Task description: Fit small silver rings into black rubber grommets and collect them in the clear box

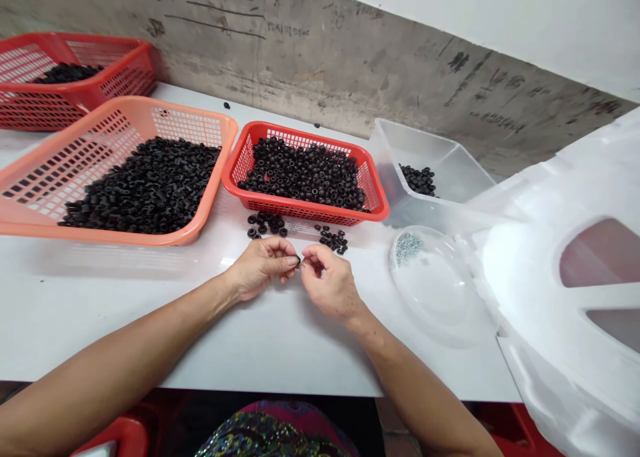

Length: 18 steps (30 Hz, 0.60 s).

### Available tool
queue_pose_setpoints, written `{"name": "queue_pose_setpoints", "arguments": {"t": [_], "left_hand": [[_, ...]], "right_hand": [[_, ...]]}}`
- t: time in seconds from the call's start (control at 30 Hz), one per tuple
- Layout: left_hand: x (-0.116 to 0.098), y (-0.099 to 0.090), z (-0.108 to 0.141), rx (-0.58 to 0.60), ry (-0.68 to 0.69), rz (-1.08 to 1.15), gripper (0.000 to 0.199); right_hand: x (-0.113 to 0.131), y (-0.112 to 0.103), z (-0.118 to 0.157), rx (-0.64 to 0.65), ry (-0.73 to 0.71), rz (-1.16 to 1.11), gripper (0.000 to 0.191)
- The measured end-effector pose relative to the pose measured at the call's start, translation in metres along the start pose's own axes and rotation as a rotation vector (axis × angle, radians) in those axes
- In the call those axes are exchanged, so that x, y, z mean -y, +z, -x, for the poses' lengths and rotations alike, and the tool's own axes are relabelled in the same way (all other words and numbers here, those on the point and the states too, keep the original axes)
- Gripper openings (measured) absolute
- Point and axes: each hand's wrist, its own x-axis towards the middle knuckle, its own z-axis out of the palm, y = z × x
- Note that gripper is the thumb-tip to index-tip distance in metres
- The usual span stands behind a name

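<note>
My left hand (267, 268) pinches a small black plastic part (299, 260) between thumb and forefinger, above the front half of the table. Right beside it, my right hand (327, 277) is closed in a pinch, its fingertips close to that part. Whatever sits between the right fingertips is too small to make out. Just beyond the left hand lies a small pile of round black parts (267, 224). A second pile of smaller black pieces (333, 239) lies beyond the right hand.
A red basket (305, 207) of round black parts stands behind the piles. Left are an orange basket (197, 227) and another red basket (120, 77), both holding black pieces. To the right stand a clear bin (430, 140), a clear dish (440, 297) with tiny metallic pieces, and a large white reel-like object (520, 270).
</note>
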Motion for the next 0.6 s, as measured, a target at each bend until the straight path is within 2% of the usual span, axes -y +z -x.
{"name": "queue_pose_setpoints", "arguments": {"t": [0.17,0.3,0.43,0.6], "left_hand": [[0.006,-0.002,-0.001,-0.018,0.057,-0.156,0.028],[0.003,-0.001,0.001,0.023,-0.011,-0.124,0.029],[-0.002,0.0,0.004,0.058,-0.097,-0.08,0.031],[-0.004,0.0,0.006,0.118,-0.161,-0.042,0.027]], "right_hand": [[-0.001,-0.007,-0.002,0.096,-0.05,0.041,0.02],[-0.003,-0.016,-0.006,0.236,-0.062,-0.087,0.023],[-0.003,-0.024,-0.01,0.369,0.006,-0.251,0.027],[-0.008,-0.029,-0.016,0.406,0.15,-0.345,0.033]]}}
